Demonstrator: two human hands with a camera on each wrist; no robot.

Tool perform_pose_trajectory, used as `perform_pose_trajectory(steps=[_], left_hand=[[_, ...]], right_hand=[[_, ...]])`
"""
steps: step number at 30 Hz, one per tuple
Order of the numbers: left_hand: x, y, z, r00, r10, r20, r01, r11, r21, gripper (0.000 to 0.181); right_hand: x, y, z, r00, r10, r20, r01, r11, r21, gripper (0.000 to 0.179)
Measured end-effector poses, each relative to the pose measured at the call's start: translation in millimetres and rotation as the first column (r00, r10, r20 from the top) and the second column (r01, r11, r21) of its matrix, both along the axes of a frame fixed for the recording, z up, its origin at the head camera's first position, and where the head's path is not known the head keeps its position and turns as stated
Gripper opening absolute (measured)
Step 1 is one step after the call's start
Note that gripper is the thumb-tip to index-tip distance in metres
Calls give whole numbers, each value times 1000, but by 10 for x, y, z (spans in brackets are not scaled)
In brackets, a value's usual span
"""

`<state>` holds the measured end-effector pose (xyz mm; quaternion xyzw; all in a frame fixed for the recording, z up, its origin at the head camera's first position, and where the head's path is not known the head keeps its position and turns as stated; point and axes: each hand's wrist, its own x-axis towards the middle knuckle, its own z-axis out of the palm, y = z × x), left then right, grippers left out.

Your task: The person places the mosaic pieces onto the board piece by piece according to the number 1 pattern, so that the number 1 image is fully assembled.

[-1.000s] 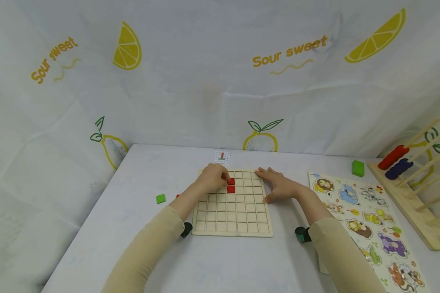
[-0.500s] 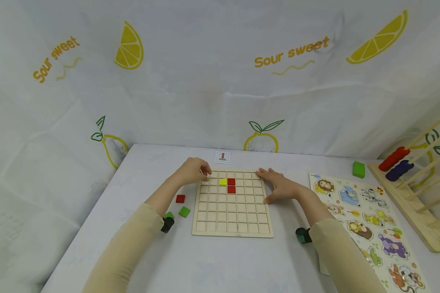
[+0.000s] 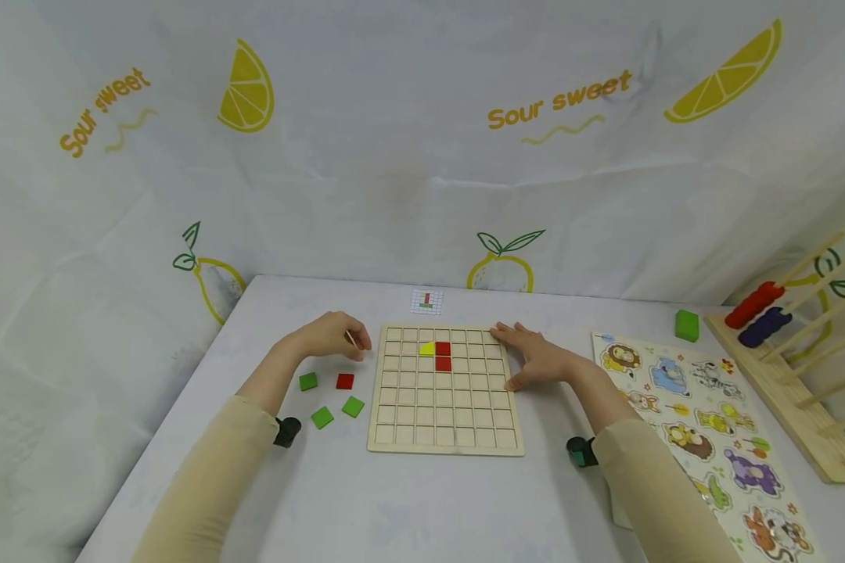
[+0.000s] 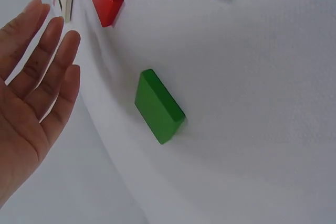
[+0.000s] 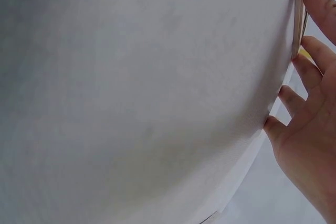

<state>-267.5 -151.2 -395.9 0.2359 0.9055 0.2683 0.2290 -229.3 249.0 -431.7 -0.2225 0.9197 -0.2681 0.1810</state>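
Observation:
A wooden grid board (image 3: 445, 451) lies flat on the table. Near its top, a yellow piece (image 3: 428, 349) sits in a cell left of a red tile (image 3: 443, 349), with a second red tile (image 3: 443, 363) just below. My left hand (image 3: 332, 336) hovers left of the board, holding nothing; the left wrist view shows its fingers loosely extended. Under and in front of it lie a loose red tile (image 3: 345, 381) and green tiles (image 3: 308, 381), (image 4: 159, 107). My right hand (image 3: 538, 358) rests at the board's upper right edge, thumb and fingers spread, touching it.
A small printed pattern card (image 3: 426, 302) lies behind the board. On the right are an animal puzzle board (image 3: 700, 418), a green block (image 3: 687, 325) and a wooden peg rack (image 3: 789, 391) with red and blue pieces. A printed cloth (image 3: 394, 156) hangs behind the table.
My left hand has moved left off the board and away from the cells, uncovering the yellow piece beside the red tiles and the loose tiles. My right hand stays in place.

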Motion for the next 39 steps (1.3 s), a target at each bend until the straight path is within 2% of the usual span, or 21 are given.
perform_pose_trajectory(steps=[8, 13, 18, 22, 26, 32, 39], left_hand=[[27, -212, -57, 993, -13, 121, 14, 1000, -12, 28], [60, -296, -72, 986, -42, 159, 45, 999, -16, 41], [64, -343, -127, 977, -80, 199, 75, 997, 30, 44], [63, -349, -179, 970, -117, 211, 109, 993, 48, 44], [78, -334, -180, 967, -145, 209, 139, 989, 45, 43], [78, -300, -191, 967, -151, 203, 144, 988, 47, 43], [87, -285, -196, 973, -117, 201, 113, 993, 28, 39]], right_hand=[[-11, -10, 3, 1000, 0, 4, 0, 1000, 6, 103], [-7, -23, 12, 1000, -1, 5, 1, 1000, -1, 104], [-5, -24, 19, 1000, -4, 7, 4, 1000, 1, 104], [-6, -21, 13, 1000, -6, 7, 6, 1000, 3, 104], [1, -19, 5, 1000, -9, 7, 9, 1000, 9, 103], [6, -13, 6, 1000, -12, 10, 12, 1000, 16, 103], [13, -11, 10, 1000, -17, 9, 17, 1000, 15, 102]])
